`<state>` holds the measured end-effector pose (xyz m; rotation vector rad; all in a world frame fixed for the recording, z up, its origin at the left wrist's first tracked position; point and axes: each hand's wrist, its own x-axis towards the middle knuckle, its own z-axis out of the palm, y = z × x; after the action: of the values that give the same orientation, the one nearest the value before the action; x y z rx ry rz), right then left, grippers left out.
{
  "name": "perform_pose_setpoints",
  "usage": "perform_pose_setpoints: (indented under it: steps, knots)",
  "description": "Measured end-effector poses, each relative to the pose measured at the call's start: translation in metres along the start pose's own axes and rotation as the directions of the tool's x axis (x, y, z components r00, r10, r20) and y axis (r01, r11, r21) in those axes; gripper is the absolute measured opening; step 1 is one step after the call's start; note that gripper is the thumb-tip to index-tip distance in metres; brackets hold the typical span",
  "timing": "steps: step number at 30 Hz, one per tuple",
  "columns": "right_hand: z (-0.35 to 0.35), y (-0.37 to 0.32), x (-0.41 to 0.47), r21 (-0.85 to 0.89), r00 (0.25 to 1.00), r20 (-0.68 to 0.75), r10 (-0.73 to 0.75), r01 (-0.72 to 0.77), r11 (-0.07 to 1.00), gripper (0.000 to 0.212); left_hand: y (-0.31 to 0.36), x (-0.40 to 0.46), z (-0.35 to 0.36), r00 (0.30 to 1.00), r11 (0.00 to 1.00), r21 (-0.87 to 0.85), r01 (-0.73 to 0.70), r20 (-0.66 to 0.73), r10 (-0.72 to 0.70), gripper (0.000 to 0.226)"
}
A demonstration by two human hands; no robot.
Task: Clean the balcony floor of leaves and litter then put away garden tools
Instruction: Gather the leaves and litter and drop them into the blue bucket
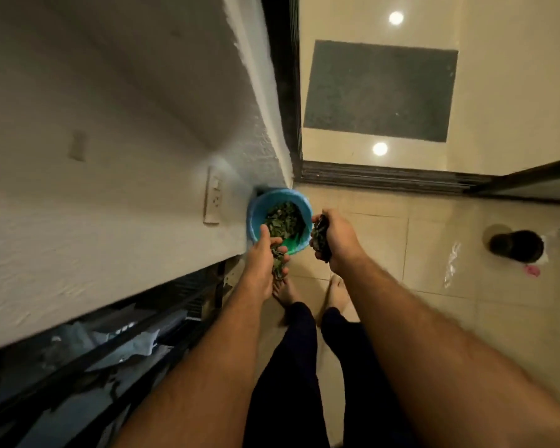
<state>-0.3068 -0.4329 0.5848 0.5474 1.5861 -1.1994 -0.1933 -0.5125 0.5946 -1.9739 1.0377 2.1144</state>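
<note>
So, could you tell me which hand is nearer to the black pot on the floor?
The right hand. It holds leaves beside the blue bucket, on the side facing the black pot; the left hand is on the far side.

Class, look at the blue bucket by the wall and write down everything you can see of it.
The blue bucket is round and looks like plastic, with a light blue rim and a green inside bottom. It stands upright on the tiled floor in the corner, against the white wall and near the door track. It is partly filled with dark green leaves. Both hands are above its near rim; whether they touch it cannot be told.
</note>
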Motion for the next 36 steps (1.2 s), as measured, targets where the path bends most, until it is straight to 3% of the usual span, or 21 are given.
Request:
perform_pose_setpoints:
  steps: [14, 19, 21, 29, 36]
  knots:
    - [0.023, 0.104, 0.240, 0.043, 0.994, -0.061, 0.088, -0.086, 0.995, 0.027, -0.088, 0.270, -0.004, 0.999, 0.999, 0.004, 0.032, -0.038, -0.032, 0.057]
    - [0.043, 0.126, 0.279, 0.223, 0.992, 0.075, 0.103, -0.117, 0.968, 0.045, -0.101, 0.319, -0.009, 0.999, 0.996, -0.079, -0.031, -0.014, 0.030, 0.072]
    - [0.045, 0.128, 0.283, 0.268, 0.987, 0.139, 0.076, -0.112, 0.957, 0.055, -0.100, 0.323, -0.013, 0.998, 0.993, -0.108, -0.051, -0.046, 0.046, 0.076]
    - [0.027, 0.113, 0.244, 0.133, 0.992, 0.119, 0.046, -0.061, 0.989, 0.063, -0.082, 0.282, -0.013, 0.991, 0.996, 0.037, -0.079, -0.104, 0.082, 0.081]
    - [-0.021, 0.051, 0.124, -0.097, 0.998, 0.031, -0.054, 0.057, 0.994, 0.062, -0.039, 0.151, 0.015, 0.973, 0.900, 0.374, -0.226, 0.054, 0.222, 0.074]
